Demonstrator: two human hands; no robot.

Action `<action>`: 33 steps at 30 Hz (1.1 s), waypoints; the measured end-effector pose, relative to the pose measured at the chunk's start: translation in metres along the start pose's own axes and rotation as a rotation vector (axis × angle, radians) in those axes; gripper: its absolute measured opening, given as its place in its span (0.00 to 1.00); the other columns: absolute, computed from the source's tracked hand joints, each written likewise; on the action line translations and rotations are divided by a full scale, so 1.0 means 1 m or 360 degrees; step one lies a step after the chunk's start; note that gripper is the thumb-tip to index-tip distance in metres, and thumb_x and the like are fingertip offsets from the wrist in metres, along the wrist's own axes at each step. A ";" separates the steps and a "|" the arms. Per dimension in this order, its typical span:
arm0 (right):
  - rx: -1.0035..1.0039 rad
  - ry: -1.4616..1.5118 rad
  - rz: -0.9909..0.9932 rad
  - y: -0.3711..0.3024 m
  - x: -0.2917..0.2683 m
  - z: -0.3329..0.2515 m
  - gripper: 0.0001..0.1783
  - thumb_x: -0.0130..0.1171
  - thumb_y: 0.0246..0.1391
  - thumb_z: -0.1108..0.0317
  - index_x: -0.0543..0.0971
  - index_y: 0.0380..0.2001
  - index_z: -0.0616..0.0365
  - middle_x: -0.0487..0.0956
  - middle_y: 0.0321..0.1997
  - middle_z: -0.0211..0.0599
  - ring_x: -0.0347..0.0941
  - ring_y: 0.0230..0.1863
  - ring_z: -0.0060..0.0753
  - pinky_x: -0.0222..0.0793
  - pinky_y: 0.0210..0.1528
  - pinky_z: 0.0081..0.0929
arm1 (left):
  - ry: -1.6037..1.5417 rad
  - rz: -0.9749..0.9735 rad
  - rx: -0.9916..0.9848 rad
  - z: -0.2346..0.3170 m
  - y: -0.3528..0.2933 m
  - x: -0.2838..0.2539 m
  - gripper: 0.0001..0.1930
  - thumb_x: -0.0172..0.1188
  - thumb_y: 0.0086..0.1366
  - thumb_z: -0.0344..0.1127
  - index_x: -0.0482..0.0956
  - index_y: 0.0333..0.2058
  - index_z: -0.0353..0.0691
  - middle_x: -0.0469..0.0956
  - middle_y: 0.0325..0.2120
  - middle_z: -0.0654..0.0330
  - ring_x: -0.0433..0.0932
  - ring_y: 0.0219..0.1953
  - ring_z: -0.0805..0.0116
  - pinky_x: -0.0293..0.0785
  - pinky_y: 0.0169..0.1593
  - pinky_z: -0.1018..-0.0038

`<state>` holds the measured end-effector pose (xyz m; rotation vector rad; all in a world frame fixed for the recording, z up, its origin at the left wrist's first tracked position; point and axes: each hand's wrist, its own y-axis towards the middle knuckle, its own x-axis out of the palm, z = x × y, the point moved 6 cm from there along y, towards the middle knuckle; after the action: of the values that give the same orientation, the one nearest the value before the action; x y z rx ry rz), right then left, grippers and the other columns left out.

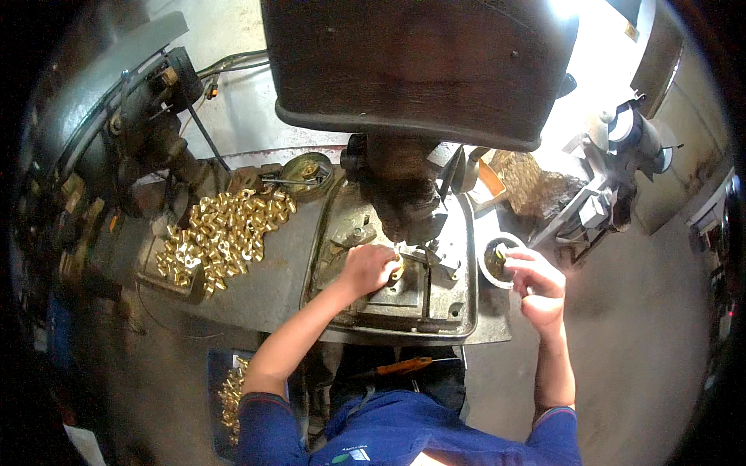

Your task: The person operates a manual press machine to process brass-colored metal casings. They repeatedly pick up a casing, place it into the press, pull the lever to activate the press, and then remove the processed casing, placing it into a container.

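Observation:
My left hand [368, 269] is closed round a small brass fitting [398, 269], mostly covered by the fingers. It rests on the metal machine table [373, 317], right below the dark drill press head [400, 206]. Off to the right, my right hand [538, 286] is over the rim of a round white bowl [487, 272] with something dark inside. Its fingers are bent together, and what they hold is too small to make out. A big heap of brass fittings [225, 237] lies on the bench to the left of the machine.
A round tin [307, 172] with tools stands behind the heap. Below the bench at the left, a blue crate [220, 365] holds more brass pieces. An orange-handled tool [404, 366] lies near my lap. Another machine [151, 101] stands at the far left.

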<state>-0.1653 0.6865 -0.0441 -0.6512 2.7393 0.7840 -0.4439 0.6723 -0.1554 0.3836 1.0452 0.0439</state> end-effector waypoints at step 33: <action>-0.0722 0.0500 0.0583 0.019 0.017 -0.072 0.14 0.47 0.50 0.56 0.63 0.29 0.56 0.71 0.35 0.43 0.64 0.50 0.49 0.51 0.58 0.48 | 0.0277 -0.0068 -0.0082 0.022 -0.031 0.005 0.15 0.55 0.57 0.43 0.73 0.39 0.41 0.74 0.13 0.53 0.76 0.18 0.55 0.70 0.22 0.62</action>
<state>-0.1951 0.6556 0.0196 -0.3709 3.0308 1.5357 -0.4269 0.6378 -0.1602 0.3146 1.2212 0.0670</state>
